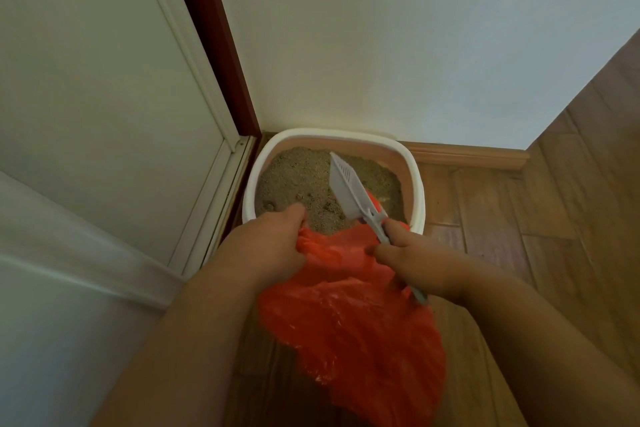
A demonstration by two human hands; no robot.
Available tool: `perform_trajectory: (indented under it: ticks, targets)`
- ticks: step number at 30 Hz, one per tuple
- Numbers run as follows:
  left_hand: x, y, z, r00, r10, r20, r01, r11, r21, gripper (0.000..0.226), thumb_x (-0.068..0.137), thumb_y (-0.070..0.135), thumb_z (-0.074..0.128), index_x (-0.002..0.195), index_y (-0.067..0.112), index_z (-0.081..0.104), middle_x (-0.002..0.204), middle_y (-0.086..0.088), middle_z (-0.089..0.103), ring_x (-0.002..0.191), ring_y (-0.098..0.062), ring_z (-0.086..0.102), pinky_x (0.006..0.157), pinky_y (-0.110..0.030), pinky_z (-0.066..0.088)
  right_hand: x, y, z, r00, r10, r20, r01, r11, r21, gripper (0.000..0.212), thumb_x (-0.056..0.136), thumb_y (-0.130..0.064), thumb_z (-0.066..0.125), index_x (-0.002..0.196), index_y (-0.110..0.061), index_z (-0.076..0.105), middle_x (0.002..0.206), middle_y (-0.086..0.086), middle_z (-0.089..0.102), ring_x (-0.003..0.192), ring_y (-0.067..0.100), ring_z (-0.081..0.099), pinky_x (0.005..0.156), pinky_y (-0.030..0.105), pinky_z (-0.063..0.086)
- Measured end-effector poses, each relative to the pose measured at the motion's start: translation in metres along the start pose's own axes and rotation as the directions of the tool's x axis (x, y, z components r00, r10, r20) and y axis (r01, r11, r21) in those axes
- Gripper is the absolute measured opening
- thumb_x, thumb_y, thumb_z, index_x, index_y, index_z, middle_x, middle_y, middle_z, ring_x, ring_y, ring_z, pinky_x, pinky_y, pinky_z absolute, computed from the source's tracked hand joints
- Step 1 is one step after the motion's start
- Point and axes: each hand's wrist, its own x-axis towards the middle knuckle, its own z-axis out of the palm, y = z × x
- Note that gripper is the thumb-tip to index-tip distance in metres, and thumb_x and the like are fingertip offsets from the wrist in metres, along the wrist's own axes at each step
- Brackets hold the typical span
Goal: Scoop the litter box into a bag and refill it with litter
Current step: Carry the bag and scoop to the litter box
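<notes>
The left hand (273,246) is gripping the rim of a crumpled orange plastic bag (349,315), which is hanging just in front of the white-rimmed litter box (414,180) in the floor corner. The right hand (412,258) is grasping a grey slotted plastic scoop (346,187), its blade sitting over the sandy litter (298,180)
</notes>
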Motion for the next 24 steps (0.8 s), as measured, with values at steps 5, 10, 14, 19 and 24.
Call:
perform_trajectory:
  ticks: [5, 10, 14, 19, 24]
  targets:
    - [-0.002, -0.001, -0.004, 0.997, -0.039, 0.063, 0.034, 0.997, 0.073, 0.048, 0.077, 0.038, 0.077, 0.106, 0.037, 0.040, 0.092, 0.010, 0.060, 0.080, -0.013, 0.062, 0.074, -0.040, 0.058, 0.005, 0.009, -0.004, 0.993, 0.064, -0.104, -0.066, 0.998, -0.015, 0.022, 0.101, -0.035, 0.049, 0.120, -0.023, 0.048, 0.107, 0.006, 0.061, 0.094, 0.026, 0.068, 0.090, 0.052, 0.056]
    - [-0.003, -0.001, -0.002, 0.951, -0.122, 0.283, 0.108, 0.992, 0.064, 0.080, 0.069, 0.040, 0.088, 0.133, 0.039, 0.038, 0.119, 0.008, 0.056, 0.104, -0.021, 0.062, 0.087, -0.043, 0.058, 0.007, 0.020, -0.006, 0.976, 0.150, -0.158, -0.164, 0.983, -0.080, 0.037, 0.105, -0.032, 0.046, 0.137, -0.015, 0.041, 0.099, 0.003, 0.059, 0.089, 0.022, 0.064, 0.085, 0.043, 0.055]
    - [-0.003, -0.006, 0.008, 0.885, -0.129, 0.447, 0.092, 0.990, 0.103, 0.084, 0.066, 0.051, 0.090, 0.137, 0.035, 0.048, 0.135, 0.005, 0.056, 0.117, -0.020, 0.059, 0.095, -0.039, 0.057, 0.007, 0.028, -0.005, 0.969, 0.176, -0.174, -0.188, 0.981, -0.051, 0.039, 0.105, -0.029, 0.046, 0.140, -0.013, 0.040, 0.097, 0.004, 0.059, 0.080, 0.017, 0.060, 0.065, 0.030, 0.049]
    - [0.017, -0.020, 0.030, 0.768, -0.282, 0.575, 0.000, 0.898, 0.440, 0.102, 0.074, 0.060, 0.080, 0.158, 0.031, 0.029, 0.171, -0.006, -0.003, 0.156, -0.039, 0.009, 0.120, -0.056, 0.030, 0.009, 0.034, -0.013, 0.973, 0.177, -0.146, -0.190, 0.978, -0.085, 0.042, 0.106, -0.034, 0.045, 0.143, -0.013, 0.040, 0.102, 0.000, 0.059, 0.084, 0.013, 0.061, 0.068, 0.028, 0.050]
    - [0.046, -0.063, 0.047, 0.780, -0.419, 0.465, 0.097, 0.815, 0.571, 0.109, 0.085, 0.030, 0.073, 0.162, 0.024, -0.003, 0.171, -0.008, -0.004, 0.144, -0.040, 0.037, 0.112, -0.052, 0.043, 0.025, 0.053, -0.042, 0.968, 0.176, -0.181, -0.203, 0.968, -0.145, 0.044, 0.104, -0.031, 0.050, 0.144, -0.015, 0.043, 0.111, 0.007, 0.061, 0.088, 0.018, 0.064, 0.073, 0.032, 0.057]
